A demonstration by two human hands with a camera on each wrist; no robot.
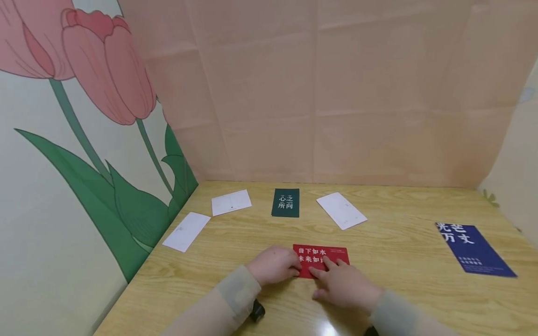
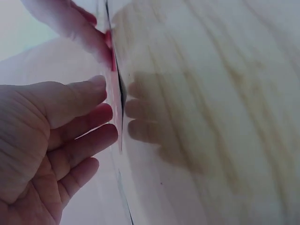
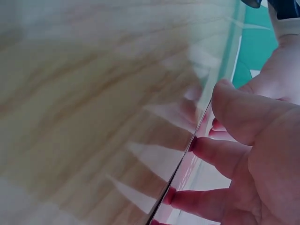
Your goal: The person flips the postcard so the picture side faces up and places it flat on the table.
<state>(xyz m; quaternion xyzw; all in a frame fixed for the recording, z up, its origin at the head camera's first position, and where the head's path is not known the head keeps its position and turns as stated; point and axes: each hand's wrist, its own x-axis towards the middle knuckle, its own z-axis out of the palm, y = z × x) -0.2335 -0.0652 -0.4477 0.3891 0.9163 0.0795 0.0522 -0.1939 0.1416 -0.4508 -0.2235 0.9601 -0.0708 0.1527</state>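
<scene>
A red card (image 1: 308, 261) with white Chinese lettering lies flat near the front middle of the wooden table. My left hand (image 1: 275, 265) is at the card's left edge, its fingertips right at the border; the left wrist view shows its thumb and fingers (image 2: 89, 136) loosely bent beside the edge. Spread over the card's lower right part, my right hand (image 1: 346, 284) rests its fingertips on the surface. In the right wrist view, its nearly straight fingers (image 3: 220, 154) touch the card, with the thumb by the near edge.
A dark green card (image 1: 286, 210) lies at the back middle, between white cards (image 1: 231, 203) (image 1: 342, 211). Another white card (image 1: 187, 232) is at the left edge. To the right lies a blue card (image 1: 479, 254). A pink cloth (image 1: 315, 93) hangs behind the table (image 1: 399, 233); a tulip-painted wall (image 1: 42, 210) stands left.
</scene>
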